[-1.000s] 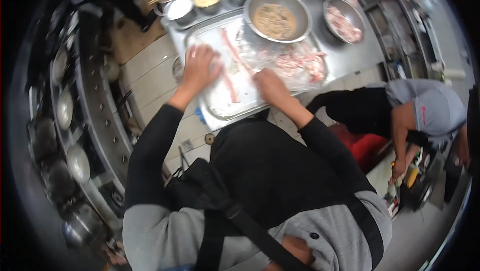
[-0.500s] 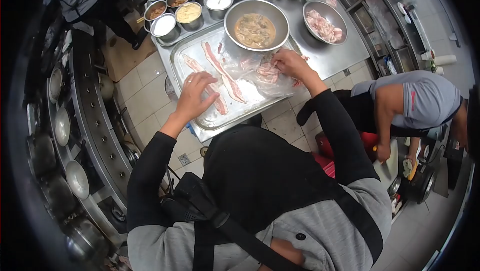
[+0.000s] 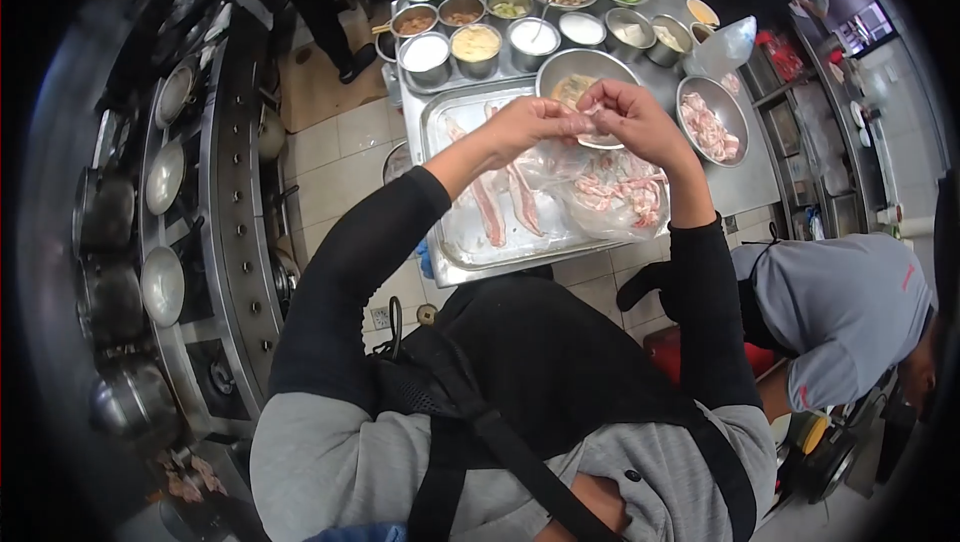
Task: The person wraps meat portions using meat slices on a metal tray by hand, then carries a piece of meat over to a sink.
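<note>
Below my fingers (image 3: 545,125), the tray (image 3: 455,237) offers bare room at its near left corner, meat strips (image 3: 489,212) bordering it. The plastic bag (image 3: 615,207) fills its right; ahead, the mixing bowl (image 3: 603,64) and metal cups (image 3: 427,75) block a straight reach.

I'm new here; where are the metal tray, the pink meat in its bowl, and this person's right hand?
Metal tray (image 3: 457,232): head view, bare floor.
Pink meat (image 3: 709,125): head view, middle of the pile.
Right hand (image 3: 645,127): head view, back of the hand.
</note>
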Motion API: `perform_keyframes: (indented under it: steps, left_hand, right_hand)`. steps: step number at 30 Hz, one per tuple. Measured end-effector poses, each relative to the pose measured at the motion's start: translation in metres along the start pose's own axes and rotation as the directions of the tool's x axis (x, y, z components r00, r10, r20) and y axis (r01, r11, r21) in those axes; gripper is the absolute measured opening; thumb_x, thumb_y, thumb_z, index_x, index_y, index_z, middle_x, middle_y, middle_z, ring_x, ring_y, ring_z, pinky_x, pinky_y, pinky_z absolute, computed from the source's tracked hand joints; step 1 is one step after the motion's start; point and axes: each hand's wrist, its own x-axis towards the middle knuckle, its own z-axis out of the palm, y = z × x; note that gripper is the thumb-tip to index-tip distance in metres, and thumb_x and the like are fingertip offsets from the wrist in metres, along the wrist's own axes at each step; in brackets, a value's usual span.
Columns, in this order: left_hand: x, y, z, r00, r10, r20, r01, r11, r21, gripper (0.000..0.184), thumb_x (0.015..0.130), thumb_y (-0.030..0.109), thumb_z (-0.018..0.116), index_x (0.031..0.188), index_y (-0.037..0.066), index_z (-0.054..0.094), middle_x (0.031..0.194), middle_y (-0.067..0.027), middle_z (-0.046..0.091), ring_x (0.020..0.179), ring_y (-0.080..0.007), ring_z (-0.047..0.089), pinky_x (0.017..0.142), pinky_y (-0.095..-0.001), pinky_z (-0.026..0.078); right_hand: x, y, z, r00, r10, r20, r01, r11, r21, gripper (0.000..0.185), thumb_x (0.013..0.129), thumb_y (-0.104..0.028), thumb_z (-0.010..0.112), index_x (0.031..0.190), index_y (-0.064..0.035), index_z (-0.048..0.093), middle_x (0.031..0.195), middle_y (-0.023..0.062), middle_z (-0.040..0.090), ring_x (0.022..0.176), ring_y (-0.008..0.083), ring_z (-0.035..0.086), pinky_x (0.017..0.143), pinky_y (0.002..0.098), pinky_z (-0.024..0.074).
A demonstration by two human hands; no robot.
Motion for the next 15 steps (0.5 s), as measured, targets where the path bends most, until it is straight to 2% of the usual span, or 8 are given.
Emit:
perform_keyframes:
  steps: [2,4,7,8,11,12,14,15]
  left_hand:
    - [-0.008,-0.013,-0.025,0.996,-0.034,-0.078,0.032,0.999,-0.028,0.023,0.096,0.024,0.074,0.106,0.004,0.07,0.098,-0.0023,0.071,0.088,-0.0122,0.067,0.084,-0.026,0.053]
    - [-0.03,-0.001,-0.04,0.989,-0.068,-0.129,0.056,0.994,-0.095,0.022,0.095,0.024,0.074,0.103,0.005,0.069,0.095,-0.0006,0.069,0.085,-0.0107,0.066,0.081,-0.0244,0.054]
    - [-0.046,-0.013,-0.082,0.98,-0.126,-0.151,0.128,0.992,0.005,0.023,0.094,0.026,0.076,0.102,0.005,0.07,0.091,0.0007,0.069,0.082,-0.0078,0.064,0.075,-0.0209,0.052]
    - [-0.051,-0.017,-0.09,0.974,-0.156,-0.163,0.161,0.987,0.018,0.024,0.093,0.026,0.077,0.1,0.004,0.071,0.09,0.0007,0.069,0.08,-0.0077,0.063,0.073,-0.0203,0.051]
    - [-0.06,-0.055,-0.115,0.961,-0.214,-0.178,0.269,0.876,0.401,0.026,0.087,0.026,0.081,0.097,0.003,0.074,0.087,-0.0039,0.073,0.077,-0.0114,0.064,0.07,-0.0254,0.051]
    - [-0.063,-0.067,-0.121,0.967,-0.174,-0.188,0.252,0.787,0.563,0.027,0.085,0.026,0.083,0.097,0.003,0.075,0.086,-0.0062,0.073,0.076,-0.0137,0.065,0.07,-0.0279,0.051]
    - [-0.062,-0.088,-0.127,0.982,-0.093,-0.165,0.189,0.526,0.829,0.03,0.079,0.026,0.085,0.097,0.003,0.077,0.085,-0.0109,0.074,0.074,-0.0185,0.066,0.07,-0.0328,0.052]
    - [-0.062,-0.096,-0.128,0.984,-0.089,-0.154,0.177,0.457,0.872,0.035,0.073,0.026,0.087,0.098,0.004,0.074,0.088,-0.0136,0.071,0.076,-0.0251,0.067,0.073,-0.0377,0.052]
  right_hand:
    - [0.006,-0.004,0.012,0.998,-0.05,-0.049,0.052,0.998,0.03,0.016,0.093,-0.002,0.055,0.105,-0.0004,0.065,0.09,-0.0027,0.063,0.077,0.0027,0.056,0.068,0.02,0.0468]
    - [0.008,-0.001,0.022,0.991,-0.112,-0.075,0.122,0.981,0.15,0.016,0.092,-0.001,0.055,0.106,-0.0007,0.065,0.09,-0.0022,0.064,0.076,0.0036,0.056,0.069,0.0202,0.0473]
    - [-0.002,0.02,0.049,0.991,-0.021,-0.134,0.045,0.982,0.181,0.015,0.092,-0.002,0.057,0.106,-0.0008,0.065,0.089,-0.0019,0.064,0.077,0.0049,0.059,0.07,0.0208,0.0489]
    - [-0.007,0.037,0.062,0.996,0.027,-0.084,-0.008,0.978,0.208,0.016,0.093,-0.002,0.058,0.107,-0.0009,0.066,0.088,-0.0007,0.065,0.078,0.0057,0.06,0.07,0.021,0.0498]
    - [-0.032,0.078,0.135,0.982,0.188,-0.026,-0.176,0.956,0.235,0.019,0.094,-0.004,0.057,0.109,0.0008,0.068,0.084,0.0024,0.068,0.071,0.0076,0.062,0.065,0.0248,0.0521]
    - [-0.036,0.095,0.16,0.969,0.246,0.0,-0.237,0.935,0.263,0.021,0.095,-0.004,0.056,0.11,0.0014,0.069,0.082,0.0043,0.069,0.069,0.0087,0.063,0.064,0.0264,0.0531]
    - [-0.04,0.116,0.199,0.948,0.316,-0.034,-0.296,0.917,0.269,0.021,0.095,-0.007,0.058,0.11,0.002,0.07,0.079,0.0083,0.072,0.07,0.0108,0.068,0.063,0.0282,0.0548]
    - [-0.039,0.122,0.21,0.937,0.346,-0.052,-0.327,0.919,0.218,0.02,0.093,-0.012,0.062,0.106,-0.0004,0.073,0.079,0.014,0.074,0.074,0.0184,0.072,0.067,0.032,0.0565]
